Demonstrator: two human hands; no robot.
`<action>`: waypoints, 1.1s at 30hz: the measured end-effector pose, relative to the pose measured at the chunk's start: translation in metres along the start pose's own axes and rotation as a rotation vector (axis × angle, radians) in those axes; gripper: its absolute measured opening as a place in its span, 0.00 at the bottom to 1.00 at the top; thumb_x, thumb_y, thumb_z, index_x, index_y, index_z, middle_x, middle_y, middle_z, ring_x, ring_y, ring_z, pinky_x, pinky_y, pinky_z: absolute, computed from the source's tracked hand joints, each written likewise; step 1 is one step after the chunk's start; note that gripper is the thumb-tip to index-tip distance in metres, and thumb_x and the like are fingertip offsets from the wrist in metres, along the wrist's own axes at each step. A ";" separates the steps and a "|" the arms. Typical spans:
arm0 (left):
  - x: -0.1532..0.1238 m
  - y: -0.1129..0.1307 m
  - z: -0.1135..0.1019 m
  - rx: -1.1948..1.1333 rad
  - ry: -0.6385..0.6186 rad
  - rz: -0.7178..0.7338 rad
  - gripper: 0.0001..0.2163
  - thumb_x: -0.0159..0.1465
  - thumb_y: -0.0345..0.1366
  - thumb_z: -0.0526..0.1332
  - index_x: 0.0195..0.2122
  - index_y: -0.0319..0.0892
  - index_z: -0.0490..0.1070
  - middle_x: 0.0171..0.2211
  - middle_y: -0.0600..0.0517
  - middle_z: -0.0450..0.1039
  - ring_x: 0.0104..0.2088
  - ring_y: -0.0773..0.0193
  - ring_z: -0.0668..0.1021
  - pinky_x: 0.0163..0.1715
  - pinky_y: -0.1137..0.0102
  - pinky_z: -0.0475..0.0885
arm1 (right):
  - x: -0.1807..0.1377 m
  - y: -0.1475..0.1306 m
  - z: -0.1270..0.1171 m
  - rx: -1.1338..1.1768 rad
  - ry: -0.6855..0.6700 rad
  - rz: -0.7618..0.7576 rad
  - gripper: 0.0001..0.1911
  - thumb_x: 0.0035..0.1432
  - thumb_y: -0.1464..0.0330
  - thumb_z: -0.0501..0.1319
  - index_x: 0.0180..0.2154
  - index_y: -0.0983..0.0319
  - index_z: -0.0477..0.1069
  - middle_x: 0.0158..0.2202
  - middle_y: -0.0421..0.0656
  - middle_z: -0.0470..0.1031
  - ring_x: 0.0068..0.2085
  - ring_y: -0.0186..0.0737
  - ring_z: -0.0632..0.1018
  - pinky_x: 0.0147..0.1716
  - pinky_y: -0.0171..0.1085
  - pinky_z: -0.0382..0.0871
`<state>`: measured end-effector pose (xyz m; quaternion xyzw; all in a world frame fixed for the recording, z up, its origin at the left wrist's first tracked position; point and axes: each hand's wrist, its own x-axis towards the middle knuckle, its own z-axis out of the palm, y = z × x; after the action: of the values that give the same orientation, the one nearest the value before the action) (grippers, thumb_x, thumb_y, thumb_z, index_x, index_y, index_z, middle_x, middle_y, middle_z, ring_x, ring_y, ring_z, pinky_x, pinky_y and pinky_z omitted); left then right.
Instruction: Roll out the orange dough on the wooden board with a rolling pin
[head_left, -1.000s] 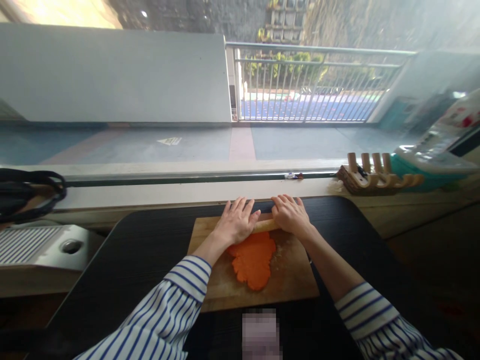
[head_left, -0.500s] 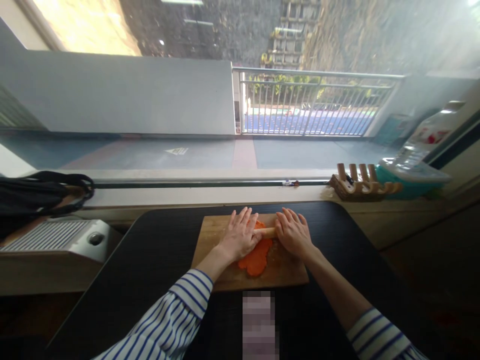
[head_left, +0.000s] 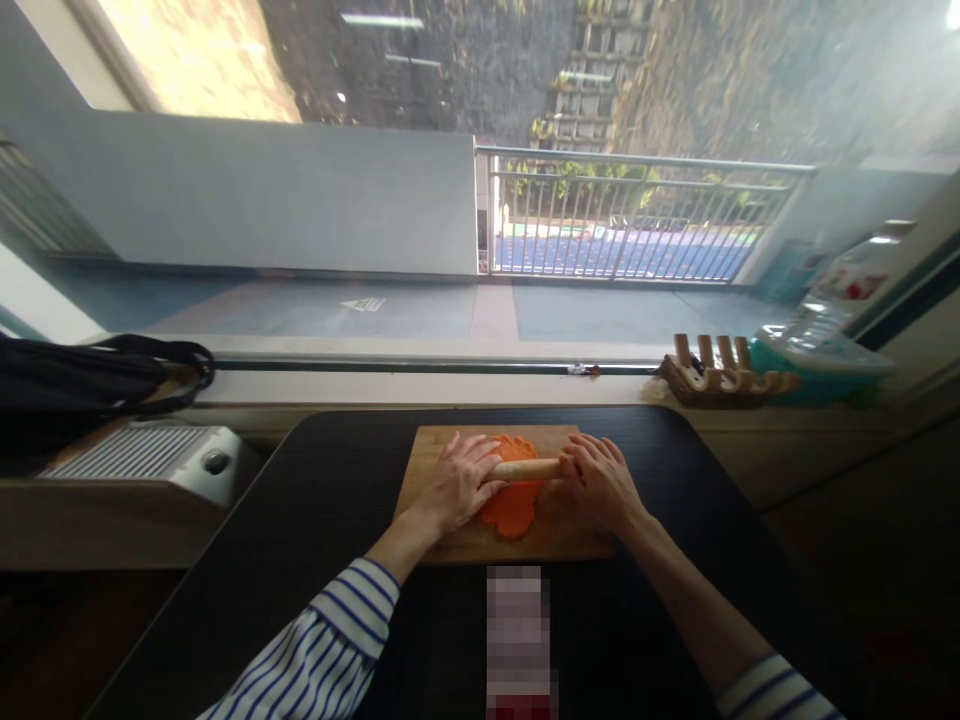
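A wooden rolling pin (head_left: pixel 528 469) lies crosswise over a flattened, uneven-edged sheet of orange dough (head_left: pixel 511 512). My left hand (head_left: pixel 463 480) is closed on the pin's left end, thumb along the near side and fingers over the far side. At the other end, my right hand (head_left: pixel 596 478) grips the pin with bent fingers. Both pin ends are hidden under the hands. Beneath the dough is a wooden cutting board (head_left: pixel 431 447), resting on a black table (head_left: pixel 337 470).
Behind the table runs a white window sill (head_left: pixel 390 390). On its right stand a brown rack with wooden pegs (head_left: pixel 712 375), a teal container (head_left: pixel 825 365) and a clear bottle (head_left: pixel 847 285). A black bag (head_left: pixel 67 385) and a white slatted box (head_left: pixel 150 460) are at the left.
My hands have moved apart toward the pin's ends, so more of the rolling pin shows between them. The view has shifted slightly.
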<state>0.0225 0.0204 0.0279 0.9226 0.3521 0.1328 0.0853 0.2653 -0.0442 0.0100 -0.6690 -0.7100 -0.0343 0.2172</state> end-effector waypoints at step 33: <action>0.029 -0.013 0.011 0.158 -0.045 -0.405 0.30 0.69 0.51 0.36 0.63 0.37 0.59 0.62 0.41 0.60 0.63 0.51 0.61 0.62 0.53 0.53 | 0.061 -0.021 0.021 -0.181 -0.192 0.011 0.22 0.64 0.66 0.45 0.57 0.58 0.64 0.60 0.45 0.66 0.60 0.43 0.64 0.60 0.48 0.50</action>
<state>0.0384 0.0488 0.0199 0.8397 0.5374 0.0641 0.0455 0.2392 0.0183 0.0174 -0.6901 -0.7177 -0.0328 0.0869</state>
